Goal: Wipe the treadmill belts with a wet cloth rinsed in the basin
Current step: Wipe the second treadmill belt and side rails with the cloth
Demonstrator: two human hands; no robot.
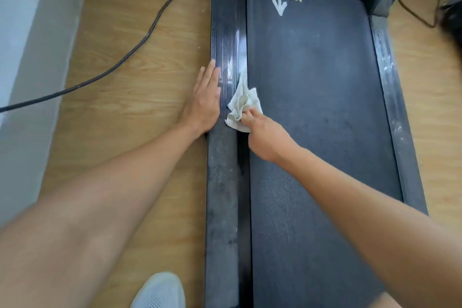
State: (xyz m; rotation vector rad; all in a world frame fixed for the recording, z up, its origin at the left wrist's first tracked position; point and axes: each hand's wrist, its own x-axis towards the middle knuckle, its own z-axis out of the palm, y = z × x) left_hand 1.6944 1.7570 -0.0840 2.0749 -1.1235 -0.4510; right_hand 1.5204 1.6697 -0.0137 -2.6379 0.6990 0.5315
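The dark treadmill belt (320,112) runs down the middle of the view, with a white arrow and lettering near its far end. My right hand (265,136) grips a crumpled white cloth (243,105) that lies on the seam between the belt and the left side rail (225,40). The rail beyond the cloth looks glossy; the part nearer to me is dull and dusty. My left hand (203,100) rests flat with straight fingers on the outer edge of that rail, just left of the cloth. No basin is in view.
A black power cable (140,45) snakes over the wooden floor (140,112) left of the treadmill. A grey wall (30,57) runs along the far left. My white shoe (160,292) is at the bottom. The dusty right side rail (392,107) borders the belt.
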